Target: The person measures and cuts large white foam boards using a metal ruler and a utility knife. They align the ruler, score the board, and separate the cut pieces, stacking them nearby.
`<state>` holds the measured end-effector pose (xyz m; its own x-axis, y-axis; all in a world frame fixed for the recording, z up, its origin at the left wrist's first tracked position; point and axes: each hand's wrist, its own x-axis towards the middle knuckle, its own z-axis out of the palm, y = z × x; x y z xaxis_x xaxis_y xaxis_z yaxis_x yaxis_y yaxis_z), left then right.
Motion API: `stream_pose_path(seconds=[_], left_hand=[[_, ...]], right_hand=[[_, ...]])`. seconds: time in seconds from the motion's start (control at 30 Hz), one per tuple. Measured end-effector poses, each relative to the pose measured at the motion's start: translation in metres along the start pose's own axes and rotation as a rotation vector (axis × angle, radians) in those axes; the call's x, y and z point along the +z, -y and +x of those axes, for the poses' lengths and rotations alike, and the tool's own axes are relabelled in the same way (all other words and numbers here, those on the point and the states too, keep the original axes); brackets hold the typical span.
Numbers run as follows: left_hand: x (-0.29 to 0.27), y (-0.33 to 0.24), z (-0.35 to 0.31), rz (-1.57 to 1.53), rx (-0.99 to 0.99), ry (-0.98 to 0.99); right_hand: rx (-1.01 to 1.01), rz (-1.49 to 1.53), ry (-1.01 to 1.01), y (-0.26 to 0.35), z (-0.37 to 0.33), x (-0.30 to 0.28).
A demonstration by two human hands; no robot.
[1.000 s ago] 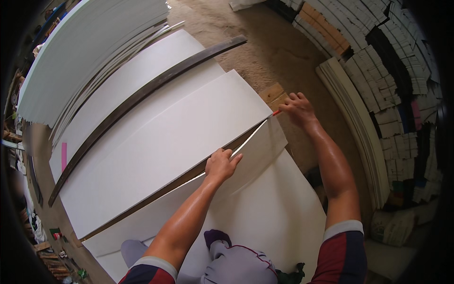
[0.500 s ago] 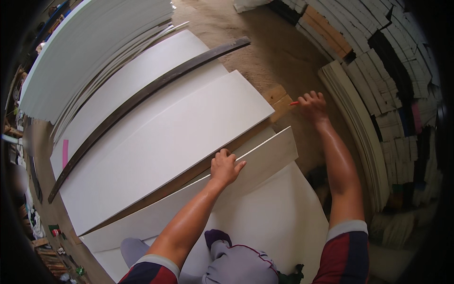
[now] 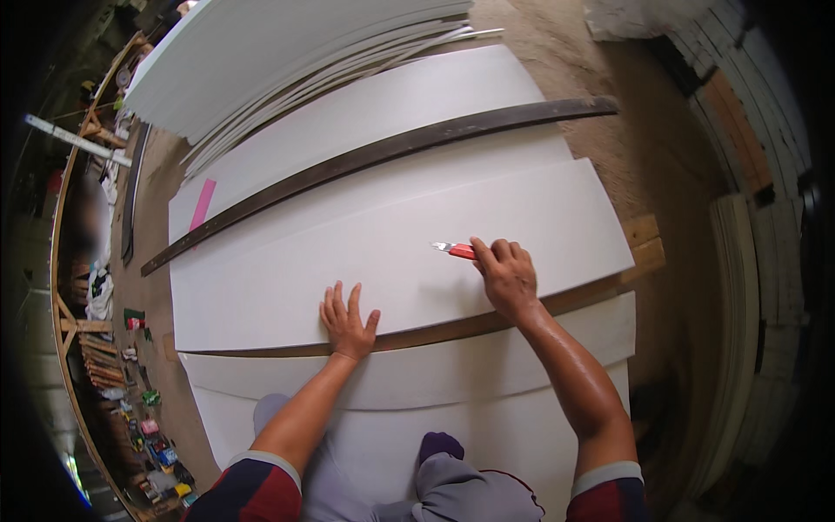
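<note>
In my right hand (image 3: 509,274) is a red utility knife (image 3: 457,250), its blade pointing left above a large white board (image 3: 417,209). My left hand (image 3: 348,320) rests with fingers spread on the near edge of that board. Across the board's far side lies a long dark straightedge bar (image 3: 374,152). Close to me, a narrower white strip of board (image 3: 417,374) lies beyond a gap, with brown wood showing in between. A pink strip (image 3: 202,204) sits by the bar's left part.
Large white sheets (image 3: 278,61) and thin strips (image 3: 391,59) lie at the far left. Stacked boards (image 3: 757,287) line the right side. Tools and clutter (image 3: 156,444) cover the floor at left. A wooden piece (image 3: 644,239) sticks out under the board's right end.
My left hand has gone from the narrow strip to the large board and spread its fingers. The right hand has brought the knife leftward over the board. The view has turned.
</note>
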<state>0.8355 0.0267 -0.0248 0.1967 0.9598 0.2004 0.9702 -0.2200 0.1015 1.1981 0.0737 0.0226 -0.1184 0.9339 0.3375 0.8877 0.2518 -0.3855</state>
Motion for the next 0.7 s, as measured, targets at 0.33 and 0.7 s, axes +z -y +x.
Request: stream_pose_path(seconds=[0.33, 0.7], left_hand=[[0.006, -0.007, -0.008, -0.019, -0.043, 0.103], [0.012, -0.014, -0.012, -0.097, -0.081, 0.13]], right_hand=[[-0.163, 0.117, 0.027, 0.079, 0.143, 0.128], [-0.113, -0.033, 0.136, 0.104, 0.126, 0.152]])
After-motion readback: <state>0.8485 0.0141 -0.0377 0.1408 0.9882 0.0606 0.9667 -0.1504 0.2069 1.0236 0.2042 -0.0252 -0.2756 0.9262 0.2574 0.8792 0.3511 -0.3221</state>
